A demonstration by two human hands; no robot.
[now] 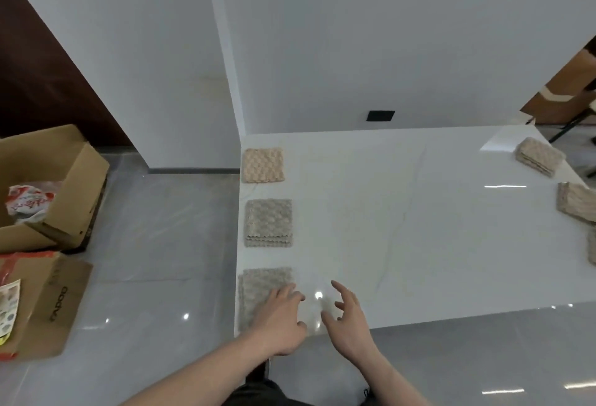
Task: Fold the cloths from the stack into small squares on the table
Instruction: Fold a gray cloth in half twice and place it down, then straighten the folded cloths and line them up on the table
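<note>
Left hand (pixel 280 318) flat, fingers straight, pressing grey folded cloth (pixel 263 289) at near left table (pixel 403 244) corner. Right hand (pixel 346 318) just beside, above bare tabletop, fingers spread, holding nothing.

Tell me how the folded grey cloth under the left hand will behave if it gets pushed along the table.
The folded grey cloth looks soft and textured, so it would likely bunch or unfold rather than move stiffly. The table is glossy, so it may slide easily. The left hand lying flat on it probably steadies it.
</note>
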